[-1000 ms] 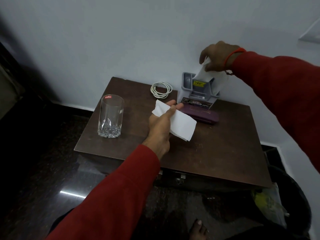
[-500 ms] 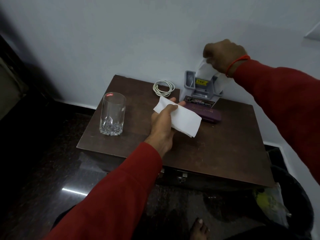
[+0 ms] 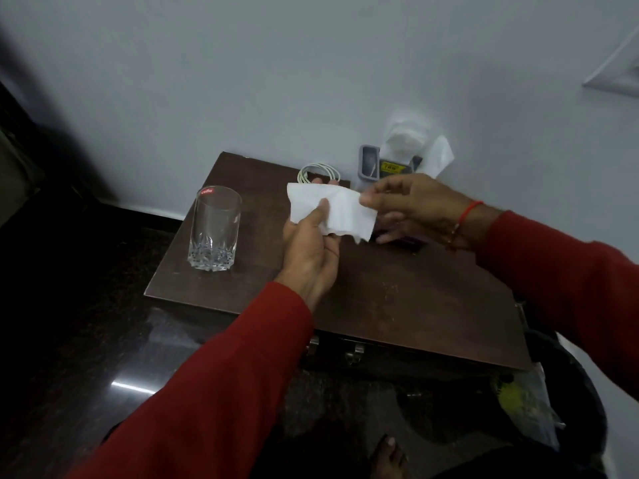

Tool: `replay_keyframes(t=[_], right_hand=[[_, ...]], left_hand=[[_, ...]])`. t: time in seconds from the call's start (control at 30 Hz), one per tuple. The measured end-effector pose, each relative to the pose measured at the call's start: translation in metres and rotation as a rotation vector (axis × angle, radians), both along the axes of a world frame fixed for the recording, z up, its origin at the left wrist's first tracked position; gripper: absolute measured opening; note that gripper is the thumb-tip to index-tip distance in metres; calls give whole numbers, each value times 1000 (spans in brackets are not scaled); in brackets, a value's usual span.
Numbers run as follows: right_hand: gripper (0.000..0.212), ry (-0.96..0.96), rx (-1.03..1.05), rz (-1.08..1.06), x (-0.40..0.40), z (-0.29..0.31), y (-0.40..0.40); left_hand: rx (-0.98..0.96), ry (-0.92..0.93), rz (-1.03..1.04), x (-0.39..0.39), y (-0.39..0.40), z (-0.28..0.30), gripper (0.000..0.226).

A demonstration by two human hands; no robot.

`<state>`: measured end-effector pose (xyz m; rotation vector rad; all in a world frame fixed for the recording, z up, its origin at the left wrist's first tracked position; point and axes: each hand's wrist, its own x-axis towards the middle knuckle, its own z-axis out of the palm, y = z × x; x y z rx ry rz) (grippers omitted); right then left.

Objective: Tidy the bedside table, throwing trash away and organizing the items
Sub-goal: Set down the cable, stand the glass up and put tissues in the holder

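A bare foot [image 3: 389, 456] shows at the bottom edge on the dark polished floor [image 3: 69, 357]. To the right, low beside the worktop, stands a dark bin [image 3: 584, 402] with a clear bag and something yellow-green inside.

The brown worktop [image 3: 397, 305] carries everything else. Above its middle, the left hand [image 3: 311, 247], in a red sleeve, holds a white tissue [image 3: 332, 210]: the thumb presses on top of the sheet and the fingers lie under it, their tips showing past the far edge. The right hand [image 3: 411, 209], with a red thread at the wrist, pinches the tissue's right edge between thumb and forefinger; its other fingers spread loosely beneath. The tissue hangs between both hands, clear of the worktop surface, its lower edge ragged.

To the left stands an empty clear glass [image 3: 214, 233], upright, with a red sticker near the rim, well apart from the hands. Under the right hand a dark purple case [image 3: 411, 244] lies on the worktop, mostly hidden.

Farther back, a coiled white cable [image 3: 320, 171] lies near the rear edge, just behind the tissue. Beside it, against the pale wall [image 3: 276, 63], a grey holder [image 3: 371, 164] with a yellow label stands, with white tissue paper [image 3: 409, 140] sticking up out of it.
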<state>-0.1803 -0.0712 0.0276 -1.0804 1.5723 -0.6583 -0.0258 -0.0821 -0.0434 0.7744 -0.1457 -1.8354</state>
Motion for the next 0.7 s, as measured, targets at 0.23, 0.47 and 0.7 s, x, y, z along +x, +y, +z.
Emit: replay_keyframes(t=[0.23, 0.47, 0.7], right_hand=[[11, -249, -151, -363, -8, 6, 0], [10, 419, -521, -311, -36, 35, -30], [19, 719, -588, -334, -58, 35, -71]], left_hand=[[50, -31, -53, -1, 1, -2, 37], [-6, -10, -97, 1, 1, -4, 25], [9, -56, -118, 4, 0, -6, 25]])
